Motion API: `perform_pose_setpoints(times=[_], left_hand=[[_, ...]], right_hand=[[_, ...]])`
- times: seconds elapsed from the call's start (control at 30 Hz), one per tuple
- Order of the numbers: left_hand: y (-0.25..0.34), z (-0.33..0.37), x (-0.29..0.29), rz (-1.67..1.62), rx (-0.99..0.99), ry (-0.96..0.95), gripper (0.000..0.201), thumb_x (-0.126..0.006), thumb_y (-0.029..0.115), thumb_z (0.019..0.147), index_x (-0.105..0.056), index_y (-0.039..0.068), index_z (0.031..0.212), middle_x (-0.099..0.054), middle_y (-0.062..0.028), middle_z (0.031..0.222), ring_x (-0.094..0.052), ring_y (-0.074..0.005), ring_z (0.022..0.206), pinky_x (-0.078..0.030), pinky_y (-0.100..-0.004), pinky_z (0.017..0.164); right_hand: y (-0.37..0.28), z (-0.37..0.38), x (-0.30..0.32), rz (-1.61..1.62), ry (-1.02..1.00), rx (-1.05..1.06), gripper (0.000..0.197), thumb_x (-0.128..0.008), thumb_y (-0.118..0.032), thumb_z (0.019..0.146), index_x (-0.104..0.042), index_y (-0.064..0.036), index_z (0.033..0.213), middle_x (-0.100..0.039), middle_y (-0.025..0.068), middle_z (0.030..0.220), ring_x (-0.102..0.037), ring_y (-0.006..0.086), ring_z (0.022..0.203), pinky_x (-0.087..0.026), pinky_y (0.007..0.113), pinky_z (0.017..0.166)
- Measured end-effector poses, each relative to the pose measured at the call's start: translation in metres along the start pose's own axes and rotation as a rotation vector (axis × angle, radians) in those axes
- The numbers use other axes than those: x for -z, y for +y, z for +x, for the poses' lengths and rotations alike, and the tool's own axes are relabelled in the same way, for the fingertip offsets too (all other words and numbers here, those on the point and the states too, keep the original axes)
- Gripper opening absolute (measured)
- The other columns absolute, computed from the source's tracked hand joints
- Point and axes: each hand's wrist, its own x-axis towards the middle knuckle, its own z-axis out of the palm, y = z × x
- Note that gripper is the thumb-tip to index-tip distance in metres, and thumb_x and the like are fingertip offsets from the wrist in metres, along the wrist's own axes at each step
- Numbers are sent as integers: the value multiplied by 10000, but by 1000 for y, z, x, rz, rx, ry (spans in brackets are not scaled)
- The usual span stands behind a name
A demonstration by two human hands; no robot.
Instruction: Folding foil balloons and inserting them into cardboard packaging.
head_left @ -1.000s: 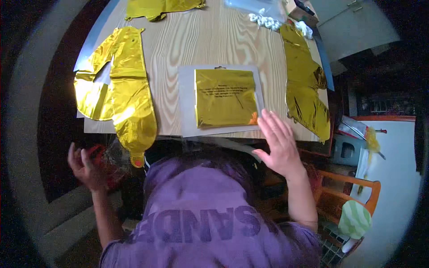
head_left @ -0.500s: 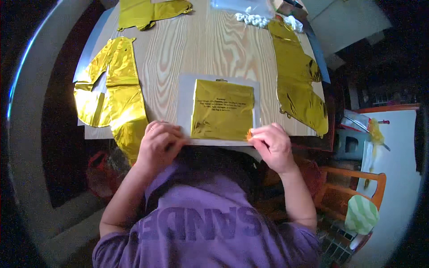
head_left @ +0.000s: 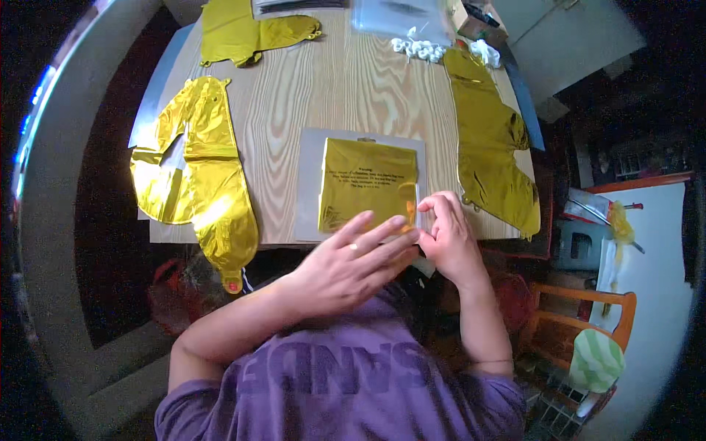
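Observation:
A clear plastic bag lies flat at the table's near edge. Inside it is a folded gold foil balloon, with dark print across the middle and a hang hole at the far edge. My left hand crosses over the bag's near edge, palm down and fingers stretched out. Its fingertips reach my right thumb. At the bag's near right corner, my right hand has bent fingers, the index and thumb apart. An orange patch shows on the foil beside them. Part of the bag's near edge is hidden under my left hand.
Unfolded gold foil balloons lie at the left, far left and right. At the back are clear plastic packaging, a white cord bundle and a box. A wooden chair stands at the right.
My left hand has let go of the bag's near left corner and moved right across the near edge. My right fingers have opened a little at the right corner.

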Motion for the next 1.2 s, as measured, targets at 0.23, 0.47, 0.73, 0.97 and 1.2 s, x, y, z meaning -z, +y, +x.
perform_pose_setpoints(times=[0.23, 0.47, 0.73, 0.97, 1.2], left_hand=[[-30, -44, -40, 211, 418, -74, 564, -515, 207, 917, -443, 120, 1470, -396, -103, 1561, -367, -275, 1447, -271, -504, 1168], [-9, -73, -47, 101, 323, 110, 571, -540, 201, 878, -491, 86, 1435, -458, -129, 1511, -417, -322, 1410, -294, -500, 1165], [-9, -40, -8, 150, 103, 163, 604, -622, 235, 838, -511, 177, 1429, -388, -165, 1540, -323, -368, 1451, -259, -563, 1168], [-42, -32, 21, -427, 372, 633, 1099, -811, 191, 747, -103, 29, 1572, -183, -317, 1577, -164, -457, 1488, -187, -522, 1193], [-53, -20, -15, -1037, 598, 505, 856, -764, 31, 828, -276, 13, 1531, -657, -146, 1162, -628, -189, 1070, -475, -332, 968]], right_hand=[[4, -8, 15, -48, -55, -61, 246, -810, -103, 757, -596, -19, 848, -523, 76, 831, -532, 194, 700, -458, 331, 647], [14, -6, 57, -98, 43, -167, 155, -715, -95, 856, -681, 2, 972, -662, 135, 879, -653, 236, 781, -521, 337, 709], [-5, 86, 81, 462, -765, -231, 319, -679, -207, 941, -651, 18, 1166, -721, 57, 1010, -661, 158, 867, -521, 308, 749], [-113, 55, 143, -127, -164, 517, 184, -639, -152, 907, -709, -38, 1034, -688, 178, 844, -693, 314, 753, -532, 388, 675], [-91, 51, 106, -175, -258, 479, 162, -671, -83, 876, -706, -17, 1019, -714, 167, 882, -697, 335, 773, -540, 385, 685]])
